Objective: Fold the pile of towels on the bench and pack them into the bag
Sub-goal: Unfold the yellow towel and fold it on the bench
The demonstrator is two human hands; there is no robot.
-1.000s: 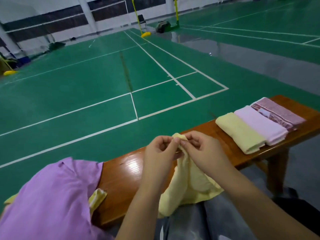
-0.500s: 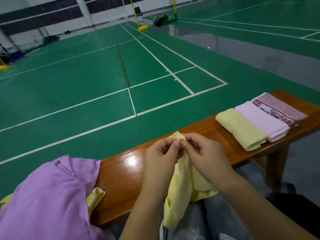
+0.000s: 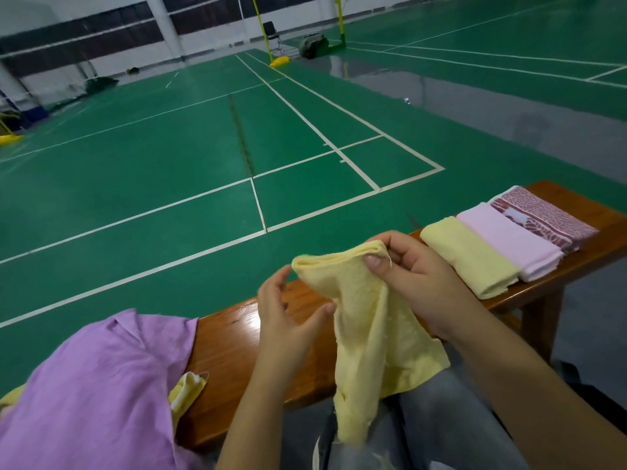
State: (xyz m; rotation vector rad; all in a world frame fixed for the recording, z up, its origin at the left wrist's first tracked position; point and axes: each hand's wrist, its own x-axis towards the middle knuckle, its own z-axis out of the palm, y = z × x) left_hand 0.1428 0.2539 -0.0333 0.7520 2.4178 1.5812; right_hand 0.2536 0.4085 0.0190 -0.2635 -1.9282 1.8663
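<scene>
The right hand (image 3: 417, 283) pinches the top corner of a yellow towel (image 3: 366, 334) that hangs down over the person's lap in front of the counter (image 3: 234, 337). The left hand (image 3: 288, 313) is relaxed, thumb touching the towel's edge. Three folded towels (image 3: 502, 242) lie side by side on the counter, and a purple cloth (image 3: 95, 391) is heaped at the left.

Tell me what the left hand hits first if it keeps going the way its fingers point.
Probably the hanging yellow towel: the left hand has fingers aimed right at its edge, nearly touching. Depth is uncertain.
</scene>
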